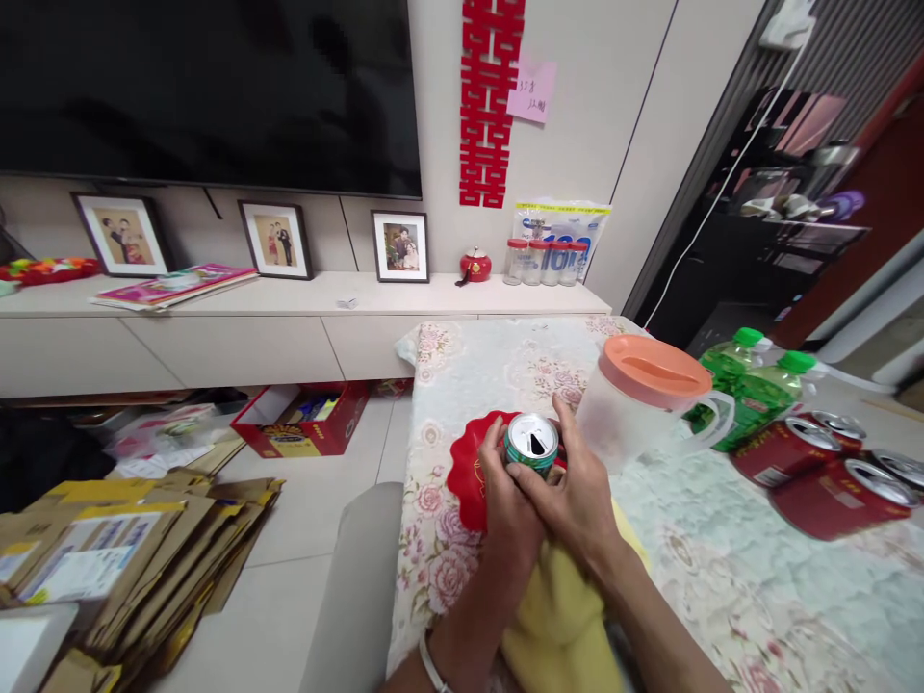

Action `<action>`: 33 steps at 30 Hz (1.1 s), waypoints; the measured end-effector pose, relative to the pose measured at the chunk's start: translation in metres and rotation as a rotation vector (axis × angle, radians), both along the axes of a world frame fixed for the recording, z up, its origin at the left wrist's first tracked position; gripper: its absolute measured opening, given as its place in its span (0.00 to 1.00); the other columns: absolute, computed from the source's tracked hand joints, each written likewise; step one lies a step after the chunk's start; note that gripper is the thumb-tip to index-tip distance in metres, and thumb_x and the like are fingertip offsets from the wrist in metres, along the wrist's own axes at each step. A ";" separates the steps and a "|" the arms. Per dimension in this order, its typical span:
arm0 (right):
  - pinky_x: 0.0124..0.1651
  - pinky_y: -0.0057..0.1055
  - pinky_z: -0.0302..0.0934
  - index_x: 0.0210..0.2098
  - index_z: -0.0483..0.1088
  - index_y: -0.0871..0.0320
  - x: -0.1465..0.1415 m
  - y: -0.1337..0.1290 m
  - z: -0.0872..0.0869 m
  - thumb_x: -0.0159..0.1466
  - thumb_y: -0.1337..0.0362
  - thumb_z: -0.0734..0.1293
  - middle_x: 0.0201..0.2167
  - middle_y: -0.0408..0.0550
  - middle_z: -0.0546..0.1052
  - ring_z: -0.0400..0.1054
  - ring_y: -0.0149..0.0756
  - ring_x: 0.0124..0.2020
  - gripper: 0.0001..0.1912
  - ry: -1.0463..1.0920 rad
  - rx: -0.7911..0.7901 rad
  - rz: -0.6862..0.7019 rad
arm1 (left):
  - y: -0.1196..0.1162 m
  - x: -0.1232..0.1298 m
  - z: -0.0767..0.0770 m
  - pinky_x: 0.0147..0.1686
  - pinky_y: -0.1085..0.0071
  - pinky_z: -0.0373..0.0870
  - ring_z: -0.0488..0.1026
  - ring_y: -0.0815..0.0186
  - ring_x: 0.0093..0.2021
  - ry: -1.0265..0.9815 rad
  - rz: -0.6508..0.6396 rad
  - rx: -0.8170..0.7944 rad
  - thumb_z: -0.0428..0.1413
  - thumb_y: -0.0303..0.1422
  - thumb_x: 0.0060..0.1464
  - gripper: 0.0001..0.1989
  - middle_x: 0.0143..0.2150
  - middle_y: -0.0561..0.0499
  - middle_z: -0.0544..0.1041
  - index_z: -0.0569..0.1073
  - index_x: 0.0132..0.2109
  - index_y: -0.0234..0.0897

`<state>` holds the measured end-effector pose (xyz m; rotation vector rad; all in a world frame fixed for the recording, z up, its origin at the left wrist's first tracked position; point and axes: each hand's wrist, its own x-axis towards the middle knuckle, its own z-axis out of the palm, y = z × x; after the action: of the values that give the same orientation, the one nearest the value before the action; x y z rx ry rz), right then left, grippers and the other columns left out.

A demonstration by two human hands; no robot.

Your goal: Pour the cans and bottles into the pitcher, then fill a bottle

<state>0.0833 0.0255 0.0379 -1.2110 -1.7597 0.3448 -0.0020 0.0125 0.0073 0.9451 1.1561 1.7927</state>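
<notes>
An opened green drink can stands upright between my two hands, its silver top facing me with a dark mouth hole. My left hand curls around its left side. On the other side, my right hand presses against the can, thumb across the front and index finger extended along it. Behind and left of my hands sits a red scalloped plate, partly covered by them. A yellow cloth lies under my wrists and forearms.
Right of my hands stands a frosted pitcher with an orange lid. Beyond it are green bottles and several red cans. Everything rests on a floral tablecloth. Flattened cardboard lies on the floor at left.
</notes>
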 end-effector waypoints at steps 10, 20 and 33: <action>0.53 0.39 0.75 0.70 0.62 0.64 0.012 -0.008 0.027 0.61 0.53 0.73 0.60 0.61 0.75 0.75 0.51 0.57 0.42 0.000 0.146 -0.100 | 0.009 0.000 -0.032 0.53 0.55 0.79 0.72 0.46 0.64 0.117 -0.067 0.002 0.68 0.42 0.47 0.47 0.70 0.33 0.61 0.55 0.69 0.42; 0.57 0.42 0.73 0.69 0.62 0.61 0.070 -0.055 0.056 0.61 0.54 0.75 0.56 0.57 0.78 0.77 0.48 0.52 0.42 0.045 0.027 -0.123 | 0.004 -0.008 -0.009 0.56 0.43 0.78 0.67 0.42 0.66 0.233 -0.143 -0.143 0.69 0.43 0.41 0.44 0.68 0.35 0.66 0.62 0.64 0.42; 0.54 0.47 0.74 0.68 0.64 0.63 0.221 -0.104 -0.005 0.60 0.45 0.74 0.56 0.60 0.78 0.78 0.48 0.49 0.45 0.016 -0.069 -0.594 | -0.003 -0.012 -0.003 0.59 0.41 0.75 0.73 0.45 0.61 0.493 -0.180 -0.121 0.61 0.50 0.51 0.33 0.63 0.40 0.66 0.70 0.60 0.41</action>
<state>0.3040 -0.0787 0.0327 -1.7014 -1.3010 0.0621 -0.0141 0.0090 0.0040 1.4174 1.4073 1.3662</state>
